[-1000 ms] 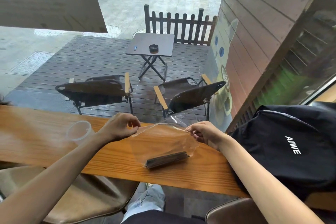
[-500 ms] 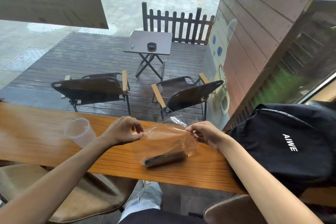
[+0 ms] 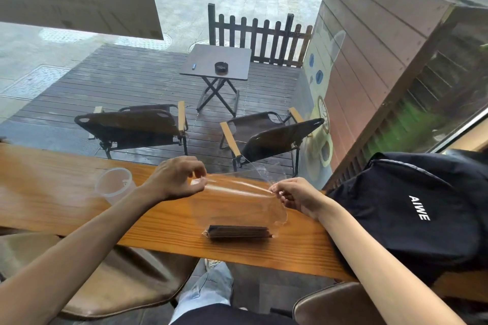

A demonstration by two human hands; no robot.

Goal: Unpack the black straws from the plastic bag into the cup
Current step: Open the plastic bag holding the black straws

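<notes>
A clear plastic bag [image 3: 245,206] hangs over the wooden counter [image 3: 52,200], stretched between my hands. My left hand [image 3: 175,179] pinches the bag's upper left corner, and my right hand [image 3: 297,196] pinches its upper right corner. A bundle of black straws [image 3: 239,231] lies sideways in the bottom of the bag, resting on the counter near its front edge. A clear plastic cup [image 3: 115,187] stands upright on the counter just left of my left wrist.
A black backpack [image 3: 412,216] with white lettering fills the counter's right end, close to my right forearm. Brown stools [image 3: 113,280] stand below the counter's front edge. A window lies right behind the counter, with patio chairs and a small table outside.
Both hands have kept their pinch on the bag's top. The straw bundle has swung from slanted to level along the counter's front edge.
</notes>
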